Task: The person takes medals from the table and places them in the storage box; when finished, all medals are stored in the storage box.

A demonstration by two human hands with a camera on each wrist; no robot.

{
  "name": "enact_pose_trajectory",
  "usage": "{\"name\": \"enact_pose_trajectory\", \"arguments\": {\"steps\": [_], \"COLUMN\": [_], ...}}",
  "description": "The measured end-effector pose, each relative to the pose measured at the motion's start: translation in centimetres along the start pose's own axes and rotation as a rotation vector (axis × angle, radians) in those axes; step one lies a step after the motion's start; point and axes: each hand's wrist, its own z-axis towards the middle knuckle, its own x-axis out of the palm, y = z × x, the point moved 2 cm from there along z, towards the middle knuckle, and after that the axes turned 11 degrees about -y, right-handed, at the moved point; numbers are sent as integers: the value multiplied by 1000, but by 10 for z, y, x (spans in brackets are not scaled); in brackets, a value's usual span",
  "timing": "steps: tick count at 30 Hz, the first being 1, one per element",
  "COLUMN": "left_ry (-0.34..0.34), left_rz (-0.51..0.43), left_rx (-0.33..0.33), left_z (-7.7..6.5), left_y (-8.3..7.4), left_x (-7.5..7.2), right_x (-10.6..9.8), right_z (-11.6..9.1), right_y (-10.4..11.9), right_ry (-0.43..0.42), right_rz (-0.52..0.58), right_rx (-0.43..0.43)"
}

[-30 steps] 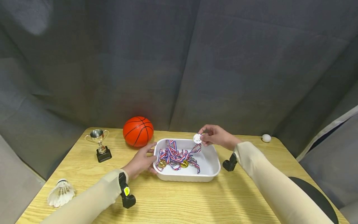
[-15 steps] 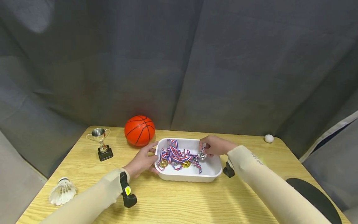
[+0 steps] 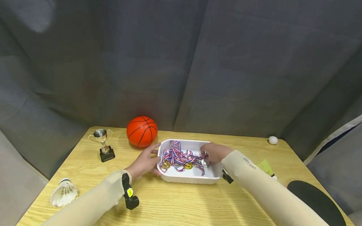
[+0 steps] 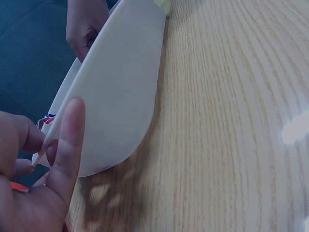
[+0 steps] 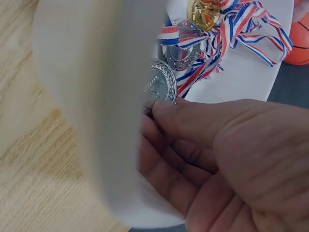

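Note:
A white plastic tub (image 3: 188, 179) holds several gold and silver medals on red, white and blue ribbons (image 3: 177, 150). My left hand (image 3: 143, 161) grips the tub's left end; in the left wrist view the rim passes between its thumb (image 4: 67, 145) and other fingers. Inside the right half of the tub, my right hand (image 3: 216, 153) pinches the edge of a silver medal (image 5: 163, 83) between thumb and fingers. That medal lies low, beside another silver medal (image 5: 182, 55) and a gold medal (image 5: 205, 12). The tub's near wall hides part of it in the right wrist view.
Behind the left hand sits an orange basketball (image 3: 142, 131), with a small trophy cup (image 3: 104, 145) to its left. A white shuttlecock (image 3: 64, 193) lies front left. On the right are a yellow shuttlecock (image 3: 266, 168), a white ball (image 3: 272, 140) and a black disc (image 3: 314, 202).
My right hand has brought the silver medal from above the tub's back rim down and forward among the other medals. The left hand has kept its hold on the tub.

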Motion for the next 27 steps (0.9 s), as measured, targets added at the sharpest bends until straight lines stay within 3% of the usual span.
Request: {"name": "enact_pose_trajectory", "arguments": {"steps": [6,16,27], "left_ry": [-12,-5,6], "left_rz": [5,10,13], "left_rx": [-11,-6,9], "left_z": [-3,-3,-3], "left_y": [0,-3,-3], "left_x": [-2,0,6], "right_x": [4,7,6], "right_z": [1,1,-7], "right_y": [6,6,2], "right_ry": [-4,32,0], "right_rz": [-58,-43,-50], "right_rx": [-42,61,-1]}}
